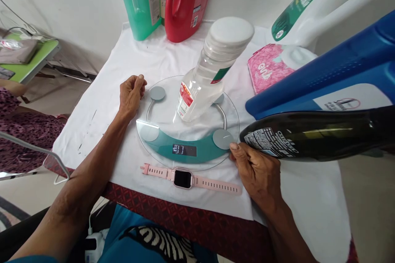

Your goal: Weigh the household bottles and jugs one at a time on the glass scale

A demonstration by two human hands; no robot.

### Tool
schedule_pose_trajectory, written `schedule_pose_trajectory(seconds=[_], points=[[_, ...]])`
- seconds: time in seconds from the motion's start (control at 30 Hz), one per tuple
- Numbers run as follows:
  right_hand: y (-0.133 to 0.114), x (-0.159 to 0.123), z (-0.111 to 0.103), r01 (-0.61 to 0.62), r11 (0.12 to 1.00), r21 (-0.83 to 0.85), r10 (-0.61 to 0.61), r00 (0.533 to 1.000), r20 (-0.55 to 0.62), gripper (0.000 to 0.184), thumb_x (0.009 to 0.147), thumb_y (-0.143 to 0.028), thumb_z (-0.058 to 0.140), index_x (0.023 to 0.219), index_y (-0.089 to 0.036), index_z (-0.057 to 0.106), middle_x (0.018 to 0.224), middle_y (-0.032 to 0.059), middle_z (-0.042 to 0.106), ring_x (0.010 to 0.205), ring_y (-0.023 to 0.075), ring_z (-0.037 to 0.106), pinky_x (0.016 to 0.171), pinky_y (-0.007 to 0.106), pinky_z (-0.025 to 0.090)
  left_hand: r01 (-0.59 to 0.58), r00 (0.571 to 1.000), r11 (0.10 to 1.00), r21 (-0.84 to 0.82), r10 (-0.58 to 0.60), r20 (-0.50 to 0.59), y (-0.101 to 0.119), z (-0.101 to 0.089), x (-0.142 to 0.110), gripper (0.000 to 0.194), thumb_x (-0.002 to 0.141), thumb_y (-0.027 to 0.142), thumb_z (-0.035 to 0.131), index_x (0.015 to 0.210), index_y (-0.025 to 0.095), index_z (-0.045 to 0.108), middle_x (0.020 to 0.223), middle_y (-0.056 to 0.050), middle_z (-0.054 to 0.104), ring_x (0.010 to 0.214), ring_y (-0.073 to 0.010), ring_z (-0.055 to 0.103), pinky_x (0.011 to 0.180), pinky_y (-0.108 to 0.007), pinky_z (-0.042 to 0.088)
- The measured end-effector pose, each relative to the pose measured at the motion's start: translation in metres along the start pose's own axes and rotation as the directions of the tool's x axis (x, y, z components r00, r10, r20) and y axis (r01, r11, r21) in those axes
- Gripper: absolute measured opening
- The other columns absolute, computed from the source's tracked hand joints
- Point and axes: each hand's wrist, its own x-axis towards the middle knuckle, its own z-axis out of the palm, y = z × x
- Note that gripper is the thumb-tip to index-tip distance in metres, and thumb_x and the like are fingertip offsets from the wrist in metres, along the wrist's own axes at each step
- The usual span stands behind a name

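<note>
A round glass bathroom scale (202, 152) with a teal band, grey pads and a small lit display lies on the white cloth. On its glass stands a large clear bottle (200, 94) with a white cap and a red label, holding clear liquid. My left hand (132, 95) rests closed in a loose fist beside the scale's far left edge. At the near right edge, my right hand (257, 172) is closed with its thumb over the glass rim; its other fingers are partly hidden. Between the scale and the table's front lies a pink smartwatch (182, 178), strap spread, screen dark.
Along the wall stand a green bottle (138, 4) and a red jug (187, 4). To the right are a pink packet (268, 68), a white-and-green container (296, 12), a blue bottle (308, 78) and a dark bottle (308, 135). A person's patterned clothing (27, 135) shows at left.
</note>
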Motion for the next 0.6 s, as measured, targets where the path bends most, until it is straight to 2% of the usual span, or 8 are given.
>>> schedule_pose_trajectory(seconds=[0.13, 0.2, 0.3, 0.37, 0.43, 0.5, 0.57, 0.6], points=[[0.002, -0.001, 0.002, 0.017, 1.0, 0.001, -0.017, 1.0, -0.012, 0.059, 0.113, -0.054, 0.043, 0.065, -0.022, 0.056, 0.056, -0.0015, 0.061, 0.05, 0.0115, 0.056, 0.059, 0.028, 0.04, 0.011, 1.0, 1.0, 0.016, -0.012, 0.02, -0.002, -0.001, -0.001, 0.044, 0.096, 0.06, 0.068, 0.075, 0.023, 0.061, 0.063, 0.002, 0.052, 0.056, -0.0119, 0.046, 0.054, -0.028, 0.041], [0.003, -0.002, 0.002, 0.027, 1.0, -0.002, -0.027, 1.0, -0.015, 0.058, 0.113, -0.054, 0.043, 0.066, -0.022, 0.056, 0.055, -0.0018, 0.06, 0.05, 0.0116, 0.055, 0.059, 0.028, 0.04, -0.019, 1.0, 0.999, 0.045, 0.018, 0.019, 0.002, -0.003, -0.003, 0.043, 0.096, 0.059, 0.068, 0.075, 0.023, 0.061, 0.065, 0.001, 0.053, 0.058, -0.0124, 0.047, 0.056, -0.029, 0.042], [0.005, -0.001, 0.002, 0.038, 0.999, 0.006, -0.038, 0.999, -0.017, 0.057, 0.113, -0.052, 0.044, 0.066, -0.023, 0.056, 0.056, -0.0019, 0.062, 0.05, 0.0118, 0.057, 0.058, 0.028, 0.041, -0.164, 0.986, 0.977, 0.138, 0.164, 0.01, 0.023, -0.006, -0.011, 0.039, 0.095, 0.059, 0.068, 0.082, 0.022, 0.063, 0.075, -0.001, 0.062, 0.068, -0.0148, 0.055, 0.065, -0.031, 0.048], [0.006, 0.0, 0.002, 0.051, 0.999, 0.02, -0.05, 0.999, -0.02, 0.056, 0.113, -0.051, 0.044, 0.066, -0.023, 0.056, 0.056, -0.0021, 0.062, 0.049, 0.0119, 0.058, 0.056, 0.028, 0.041, -0.28, 0.96, 0.945, 0.169, 0.277, 0.043, 0.045, -0.005, -0.02, 0.038, 0.092, 0.061, 0.071, 0.096, 0.023, 0.066, 0.087, -0.002, 0.069, 0.079, -0.0173, 0.062, 0.073, -0.034, 0.052], [0.006, 0.001, 0.002, 0.074, 0.996, 0.042, -0.073, 0.997, -0.037, 0.055, 0.113, -0.05, 0.045, 0.066, -0.024, 0.057, 0.055, -0.0028, 0.061, 0.047, 0.012, 0.058, 0.054, 0.027, 0.041, -0.385, 0.918, 0.911, 0.145, 0.362, 0.164, 0.067, -0.001, -0.032, 0.049, 0.086, 0.064, 0.077, 0.114, 0.024, 0.066, 0.1, -0.004, 0.073, 0.088, -0.0201, 0.066, 0.081, -0.038, 0.055], [0.006, 0.002, 0.004, 0.108, 0.992, 0.065, -0.104, 0.992, -0.066, 0.052, 0.112, -0.049, 0.047, 0.068, -0.024, 0.057, 0.054, -0.0034, 0.061, 0.046, 0.0123, 0.06, 0.052, 0.027, 0.042, -0.458, 0.853, 0.884, 0.1, 0.405, 0.328, 0.083, 0.009, -0.043, 0.067, 0.079, 0.064, 0.085, 0.128, 0.025, 0.062, 0.118, -0.008, 0.074, 0.103, -0.0249, 0.07, 0.09, -0.042, 0.057], [0.007, 0.004, 0.005, 0.138, 0.987, 0.078, -0.13, 0.987, -0.099, 0.049, 0.112, -0.047, 0.048, 0.069, -0.024, 0.058, 0.055, -0.0031, 0.062, 0.046, 0.0132, 0.062, 0.052, 0.026, 0.044, -0.493, 0.8, 0.865, 0.091, 0.409, 0.439, 0.091, 0.022, -0.052, 0.077, 0.072, 0.061, 0.092, 0.131, 0.024, 0.06, 0.131, -0.013, 0.071, 0.115, -0.0302, 0.069, 0.096, -0.047, 0.058], [0.008, 0.005, 0.005, 0.155, 0.985, 0.081, -0.146, 0.983, -0.11, 0.048, 0.112, -0.046, 0.048, 0.071, -0.025, 0.06, 0.056, -0.0026, 0.064, 0.047, 0.014, 0.064, 0.051, 0.026, 0.045, -0.496, 0.79, 0.862, 0.107, 0.397, 0.468, 0.092, 0.029, -0.055, 0.075, 0.071, 0.059, 0.093, 0.128, 0.024, 0.061, 0.13, -0.013, 0.072, 0.114, -0.0312, 0.07, 0.095, -0.048, 0.059]])
